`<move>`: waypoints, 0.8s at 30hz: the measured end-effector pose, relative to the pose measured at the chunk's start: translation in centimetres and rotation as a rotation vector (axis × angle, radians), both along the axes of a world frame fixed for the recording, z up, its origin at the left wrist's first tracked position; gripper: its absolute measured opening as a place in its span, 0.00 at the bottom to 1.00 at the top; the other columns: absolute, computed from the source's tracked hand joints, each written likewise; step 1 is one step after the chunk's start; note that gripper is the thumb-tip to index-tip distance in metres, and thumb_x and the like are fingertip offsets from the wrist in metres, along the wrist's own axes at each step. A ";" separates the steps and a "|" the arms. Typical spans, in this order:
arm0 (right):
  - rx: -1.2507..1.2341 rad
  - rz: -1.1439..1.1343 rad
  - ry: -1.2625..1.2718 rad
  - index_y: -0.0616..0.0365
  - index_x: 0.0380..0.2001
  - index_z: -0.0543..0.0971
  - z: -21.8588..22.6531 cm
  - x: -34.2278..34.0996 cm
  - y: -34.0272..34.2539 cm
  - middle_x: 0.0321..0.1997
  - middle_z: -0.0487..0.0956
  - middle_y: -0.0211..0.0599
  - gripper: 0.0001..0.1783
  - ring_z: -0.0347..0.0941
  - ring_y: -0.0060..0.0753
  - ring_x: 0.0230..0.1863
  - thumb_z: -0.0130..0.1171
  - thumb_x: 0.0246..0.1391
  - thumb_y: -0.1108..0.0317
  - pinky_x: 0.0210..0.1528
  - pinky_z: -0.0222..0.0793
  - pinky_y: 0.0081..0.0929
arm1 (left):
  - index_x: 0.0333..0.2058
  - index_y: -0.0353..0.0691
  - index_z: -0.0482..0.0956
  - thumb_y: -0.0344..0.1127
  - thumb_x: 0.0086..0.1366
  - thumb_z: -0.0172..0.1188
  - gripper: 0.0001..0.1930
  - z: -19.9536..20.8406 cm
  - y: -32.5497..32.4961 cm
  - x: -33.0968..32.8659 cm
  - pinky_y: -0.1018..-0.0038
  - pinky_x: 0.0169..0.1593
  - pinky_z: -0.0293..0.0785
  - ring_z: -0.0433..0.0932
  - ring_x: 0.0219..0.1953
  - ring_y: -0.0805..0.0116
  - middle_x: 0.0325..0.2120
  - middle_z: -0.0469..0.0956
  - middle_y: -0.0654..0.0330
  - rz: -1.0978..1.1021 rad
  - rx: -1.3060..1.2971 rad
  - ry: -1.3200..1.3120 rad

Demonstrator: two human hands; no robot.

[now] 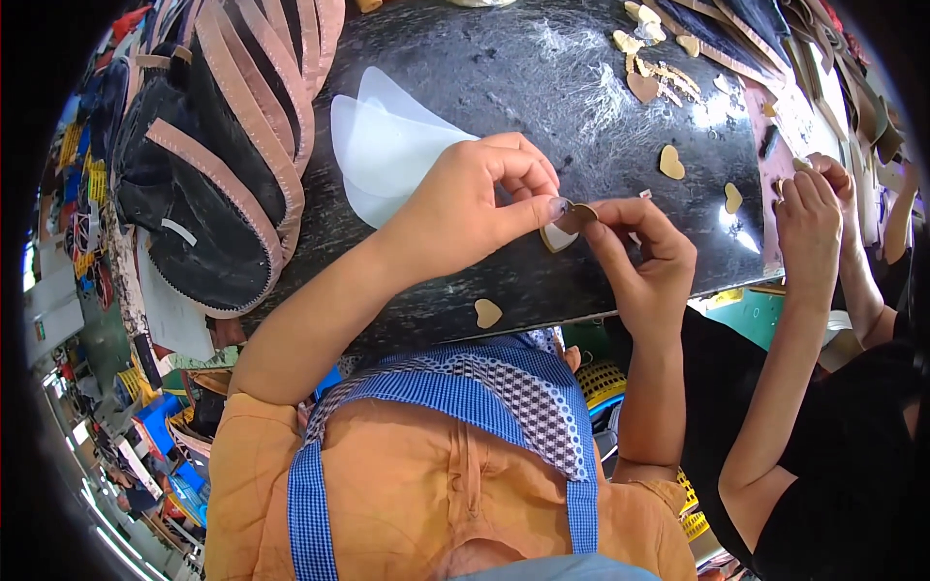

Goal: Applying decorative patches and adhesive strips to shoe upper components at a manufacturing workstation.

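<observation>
Above the dark tabletop (417, 295), my left hand (489, 194) and my right hand (644, 257) meet at a small heart-shaped gold piece (583, 213). Thumb and forefinger of each hand pinch it from opposite sides. Just below the fingers shows a white, gold-edged part (557, 238); whether it belongs to the same piece or lies on the table I cannot tell. Another gold heart (488, 313) lies near the table's front edge. Beyond my right hand rest two more, one gold heart (671, 163) and a second gold heart (732, 198).
Thin translucent teardrop-shaped sheets (387, 145) lie behind my left wrist. Stacked dark pieces with pink stitched edging (218, 184) fill the left side. A pile of gold hearts (644, 68) sits far right. At the right, a co-worker's hands (812, 208) work over a pink surface.
</observation>
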State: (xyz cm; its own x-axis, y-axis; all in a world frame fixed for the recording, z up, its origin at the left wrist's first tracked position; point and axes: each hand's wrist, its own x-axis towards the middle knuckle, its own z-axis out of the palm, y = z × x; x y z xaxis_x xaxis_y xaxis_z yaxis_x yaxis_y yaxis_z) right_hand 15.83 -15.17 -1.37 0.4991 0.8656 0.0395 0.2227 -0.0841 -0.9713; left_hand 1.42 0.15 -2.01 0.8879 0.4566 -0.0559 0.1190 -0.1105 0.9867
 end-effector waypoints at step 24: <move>-0.168 0.078 -0.571 0.59 0.21 0.78 -1.1 0.4 -0.3 0.35 0.76 0.31 0.05 0.71 0.33 0.41 0.65 0.39 0.74 0.50 0.59 0.32 | 0.21 0.37 0.78 0.34 0.53 0.66 0.08 0.1 -0.8 0.7 0.66 0.34 0.73 0.78 0.29 0.59 0.31 0.76 0.59 -0.031 0.379 0.212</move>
State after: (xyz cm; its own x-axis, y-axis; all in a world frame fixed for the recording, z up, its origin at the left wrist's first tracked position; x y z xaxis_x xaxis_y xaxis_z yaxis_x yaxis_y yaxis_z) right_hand 16.26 -15.42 -2.45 0.3734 0.9167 0.1426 0.7175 -0.1879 -0.6707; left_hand 2.15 -0.63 -1.96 0.8884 0.4534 -0.0715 0.3052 -0.4673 0.8297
